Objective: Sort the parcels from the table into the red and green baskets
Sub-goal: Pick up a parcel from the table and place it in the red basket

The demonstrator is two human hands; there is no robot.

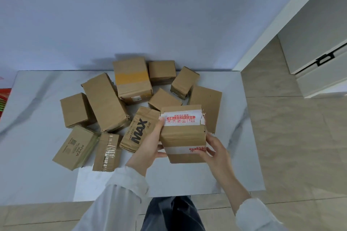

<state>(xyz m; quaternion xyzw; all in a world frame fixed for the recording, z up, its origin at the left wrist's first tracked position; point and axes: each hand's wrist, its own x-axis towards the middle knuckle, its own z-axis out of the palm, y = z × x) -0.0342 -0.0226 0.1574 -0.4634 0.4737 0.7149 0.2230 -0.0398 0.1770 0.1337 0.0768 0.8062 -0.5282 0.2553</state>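
Both hands are gripping one taped box (pixel 183 133) above the table (pixel 232 118): left hand (pixel 150 146), right hand (pixel 216 149), fingers curling round its sides.

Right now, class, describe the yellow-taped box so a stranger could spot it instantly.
Start at the white table; go to the pile's far edge, by the wall. The target box sits left of a smaller box, and alone bears a broad yellow band.
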